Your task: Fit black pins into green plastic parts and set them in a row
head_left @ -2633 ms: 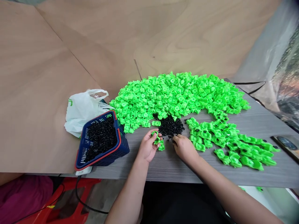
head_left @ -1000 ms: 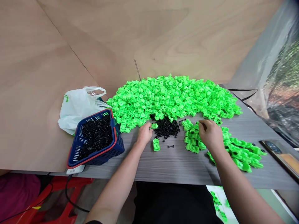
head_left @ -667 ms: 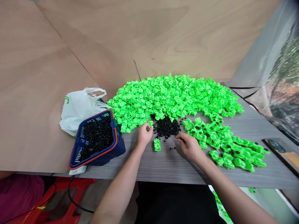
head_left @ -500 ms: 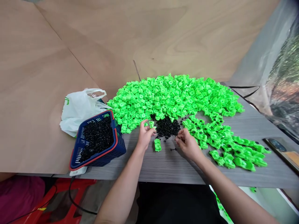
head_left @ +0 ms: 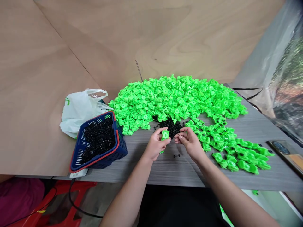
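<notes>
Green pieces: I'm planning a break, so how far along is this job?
Apparently done: the wheeled green pieces at right. In hand: one green piece in the left hand; what the right hand pinches is unclear. Remaining: the green heap, the black pile and the basket of black parts.

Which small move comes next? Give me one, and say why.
Probably ease the right hand in towards the green piece. The left hand holds that piece up, and the right hand is close by, fingers drawn together, with a gap between. What those fingers pinch, if anything, is too small to tell.
</notes>
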The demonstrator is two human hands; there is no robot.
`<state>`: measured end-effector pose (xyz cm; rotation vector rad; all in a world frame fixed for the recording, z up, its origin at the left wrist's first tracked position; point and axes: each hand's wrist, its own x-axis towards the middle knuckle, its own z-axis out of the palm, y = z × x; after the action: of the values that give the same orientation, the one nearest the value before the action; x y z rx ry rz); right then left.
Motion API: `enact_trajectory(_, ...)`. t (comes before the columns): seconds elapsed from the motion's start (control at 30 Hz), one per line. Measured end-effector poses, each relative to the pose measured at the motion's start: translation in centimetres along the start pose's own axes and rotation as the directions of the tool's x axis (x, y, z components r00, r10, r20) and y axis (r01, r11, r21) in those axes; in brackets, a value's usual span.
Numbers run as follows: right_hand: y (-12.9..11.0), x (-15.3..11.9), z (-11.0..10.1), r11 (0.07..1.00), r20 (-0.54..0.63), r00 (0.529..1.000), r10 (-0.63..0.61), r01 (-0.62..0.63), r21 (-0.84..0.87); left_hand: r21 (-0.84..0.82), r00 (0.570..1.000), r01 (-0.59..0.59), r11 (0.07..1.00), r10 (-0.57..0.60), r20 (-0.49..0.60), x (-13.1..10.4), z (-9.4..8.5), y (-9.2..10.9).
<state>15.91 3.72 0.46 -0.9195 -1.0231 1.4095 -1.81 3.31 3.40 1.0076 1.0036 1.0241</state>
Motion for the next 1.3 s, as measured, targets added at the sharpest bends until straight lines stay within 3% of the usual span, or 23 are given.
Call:
enact_trajectory(0.13,0.2,0.4,0.1,0.999,-0.032,0.999,0.037,-0.038,-0.028,0.095,0.999,-0.019,0.995,0.023,-0.049,-0.3,0.6,-0.5)
enact_trajectory(0.33,1.0,0.4,0.4,0.983,-0.07,0.997,-0.04,0.026,-0.183,0.08,0.999,0.007,0.997,-0.005,-0.032,-0.5,0.8,-1.5)
enact_trajectory(0.5,1.2,0.0,1.4,0.817,-0.01,0.965,-0.263,0.217,-0.534,0.146,0.999,-0.048,0.988,0.049,0.001,-0.4,0.8,-2.3)
enact_trajectory(0.7,0.6,-0.3,2.2,0.697,0.055,0.941,-0.334,0.286,-0.658,0.185,0.996,-0.092,0.978,0.087,0.032,-0.5,0.7,-2.3)
enact_trajectory(0.8,0.5,-0.4,2.4,0.678,0.072,0.937,-0.342,0.299,-0.671,0.223,0.994,-0.107,0.969,0.1,0.04,-0.7,0.7,-2.1)
enact_trajectory(0.93,1.0,-0.6,2.8,0.68,0.068,0.935,-0.349,0.302,-0.668,0.334,0.988,-0.133,0.933,0.152,-0.03,-0.6,0.8,-2.2)
enact_trajectory(1.17,1.6,-1.5,2.3,0.749,-0.021,0.943,-0.333,0.251,-0.613,0.602,0.928,-0.231,0.764,0.36,-0.1,-0.2,0.7,-2.7)
enact_trajectory(1.23,0.9,-2.8,1.3,0.699,0.017,0.946,-0.323,0.25,-0.67,0.588,0.937,-0.179,0.789,0.318,-0.141,0.0,0.2,-2.8)
enact_trajectory(1.3,0.3,-4.7,0.0,0.603,0.173,0.961,-0.217,0.271,-0.75,0.515,0.952,-0.129,0.847,0.251,-0.174,0.2,-0.3,-2.8)
